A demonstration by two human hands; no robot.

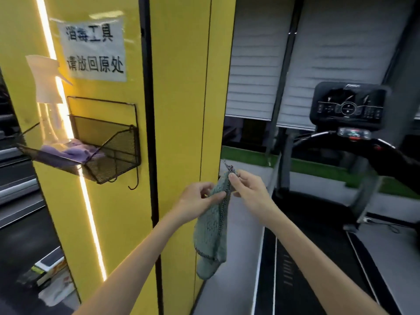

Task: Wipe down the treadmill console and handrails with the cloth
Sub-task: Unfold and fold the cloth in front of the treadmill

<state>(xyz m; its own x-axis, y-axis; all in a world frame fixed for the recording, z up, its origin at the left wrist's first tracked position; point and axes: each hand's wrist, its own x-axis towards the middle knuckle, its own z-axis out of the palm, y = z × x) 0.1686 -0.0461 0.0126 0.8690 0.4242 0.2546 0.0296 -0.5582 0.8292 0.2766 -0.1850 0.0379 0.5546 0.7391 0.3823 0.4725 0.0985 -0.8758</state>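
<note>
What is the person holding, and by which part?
A grey-green cloth, held near its top. The right hand pinches the upper corner and the left hand pinches the edge just below. The rest hangs loose.

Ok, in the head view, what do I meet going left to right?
Spray bottle → left hand → right hand → treadmill console; the cloth, pinched by both hands, overlaps them.

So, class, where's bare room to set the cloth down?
Free: right half of the wire basket, beside the purple cloth; treadmill belt below the console. Crowded: basket's left, around the spray bottle. Left hand and right hand pinch the green cloth.
</note>
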